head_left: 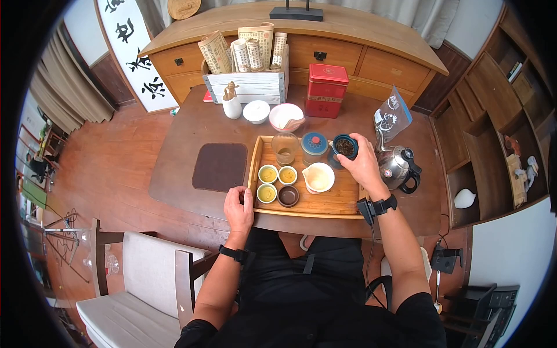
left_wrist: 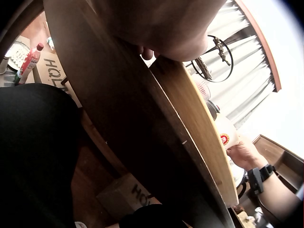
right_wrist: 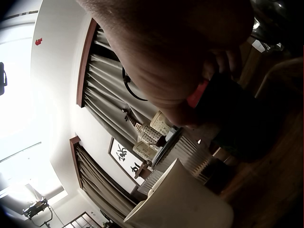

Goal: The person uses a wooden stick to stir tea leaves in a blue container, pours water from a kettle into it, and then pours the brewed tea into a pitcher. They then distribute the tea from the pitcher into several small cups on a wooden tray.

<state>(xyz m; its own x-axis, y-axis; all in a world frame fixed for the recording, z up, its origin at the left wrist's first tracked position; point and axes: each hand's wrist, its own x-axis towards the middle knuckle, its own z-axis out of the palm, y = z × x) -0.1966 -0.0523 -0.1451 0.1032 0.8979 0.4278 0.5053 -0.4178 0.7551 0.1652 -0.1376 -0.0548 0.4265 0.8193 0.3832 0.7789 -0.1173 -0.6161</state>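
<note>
My right hand [head_left: 364, 165] grips a dark blue-rimmed cup of tea leaves [head_left: 346, 146] by its right side, over the tray's back right corner. In the right wrist view its body is a dark shape, mostly in shadow. Just left of it stands a ribbed jar with a blue lid and red knob [head_left: 315, 143]. A white pitcher [head_left: 318, 177] of pale liquid sits in front. My left hand [head_left: 239, 210] rests at the front left corner of the wooden tray [head_left: 331, 207], fingers loosely curled. Beside it are small cups of yellow tea [head_left: 267, 192] and a brown cup [head_left: 288, 196].
A steel kettle [head_left: 399, 167] stands right of the tray, with a clear bag [head_left: 393, 119] behind. A glass [head_left: 285, 148] occupies the tray's back left. Behind are white bowls [head_left: 256, 112], red tins [head_left: 326, 87] and a crate of scrolls [head_left: 249, 87]. A dark mat [head_left: 219, 167] lies left.
</note>
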